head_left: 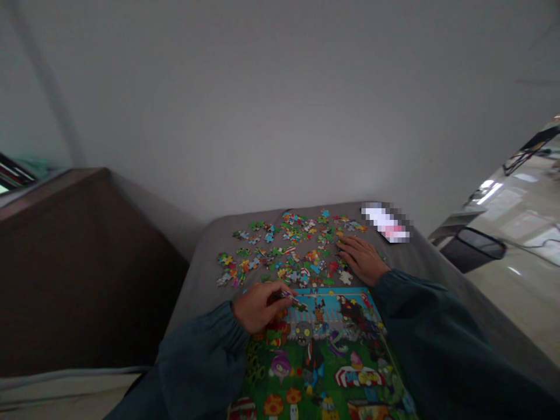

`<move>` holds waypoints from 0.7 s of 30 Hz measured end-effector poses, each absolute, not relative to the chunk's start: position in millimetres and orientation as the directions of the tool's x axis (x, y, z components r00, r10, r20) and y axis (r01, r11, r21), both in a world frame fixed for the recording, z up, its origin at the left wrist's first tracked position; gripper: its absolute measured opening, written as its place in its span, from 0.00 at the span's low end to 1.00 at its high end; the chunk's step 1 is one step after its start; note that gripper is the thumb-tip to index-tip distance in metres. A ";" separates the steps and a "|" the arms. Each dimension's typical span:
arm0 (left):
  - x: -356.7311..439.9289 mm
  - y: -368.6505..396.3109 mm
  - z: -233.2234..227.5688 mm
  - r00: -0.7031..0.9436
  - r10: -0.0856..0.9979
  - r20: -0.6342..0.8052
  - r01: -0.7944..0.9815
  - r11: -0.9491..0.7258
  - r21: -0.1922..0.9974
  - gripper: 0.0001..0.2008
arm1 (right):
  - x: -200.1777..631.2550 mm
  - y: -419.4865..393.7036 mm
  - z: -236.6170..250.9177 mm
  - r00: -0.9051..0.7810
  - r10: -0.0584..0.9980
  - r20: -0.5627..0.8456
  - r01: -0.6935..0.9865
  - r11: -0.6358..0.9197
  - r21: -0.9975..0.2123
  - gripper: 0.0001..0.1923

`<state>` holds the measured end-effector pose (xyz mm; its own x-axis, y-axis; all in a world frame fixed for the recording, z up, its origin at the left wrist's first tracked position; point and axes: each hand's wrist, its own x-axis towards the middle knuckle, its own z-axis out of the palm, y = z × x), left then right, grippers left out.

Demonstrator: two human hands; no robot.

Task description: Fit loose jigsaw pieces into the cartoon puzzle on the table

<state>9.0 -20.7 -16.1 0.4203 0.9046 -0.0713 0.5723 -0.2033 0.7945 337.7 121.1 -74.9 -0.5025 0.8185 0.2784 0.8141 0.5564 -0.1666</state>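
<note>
My left hand [262, 306] is over the upper left part of a colourful cartoon puzzle picture [301, 361]. Thumb and fingers pinch a small jigsaw puzzle piece [298, 303], partly hidden by the fingertips. My right hand [361, 256] rests at the right side of the loose puzzle pieces [286, 254], palm down with its fingers stretched out. Its fingertips touch or hover just above the pieces; I cannot tell which. The loose pieces lie scattered beyond the picture's top edge, on a grey cloth surface [196, 274].
A phone with a lit, blurred screen [387, 223] lies at the back right of the cloth. A pale wall [271, 116] rises behind. To the left stands a dark brown board [87, 262]. Shiny floor [520, 268] and a black-framed object [475, 248] are on the right.
</note>
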 end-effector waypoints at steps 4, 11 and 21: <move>8.5 -19.7 -21.3 0.416 0.908 -0.052 0.596 -0.229 0.769 0.17 | 340.2 123.0 -72.8 -0.449 0.830 0.331 0.824 0.528 -0.205 0.26; 6.2 -16.2 -32.0 0.438 0.898 -0.038 0.613 -0.268 0.743 0.13 | 330.1 129.5 -19.2 -0.565 0.743 0.358 0.688 0.664 -0.293 0.27; 5.3 -18.2 -29.2 0.530 0.848 -0.029 0.597 -0.349 0.722 0.14 | 175.4 114.7 24.4 -0.876 0.467 0.118 0.450 0.881 -0.145 0.26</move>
<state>5.3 -18.2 -29.2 0.5299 0.8476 -0.0293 0.5975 -0.3486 0.7222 175.4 114.7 24.4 -0.8764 0.4669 0.1182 0.4499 0.8812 -0.1451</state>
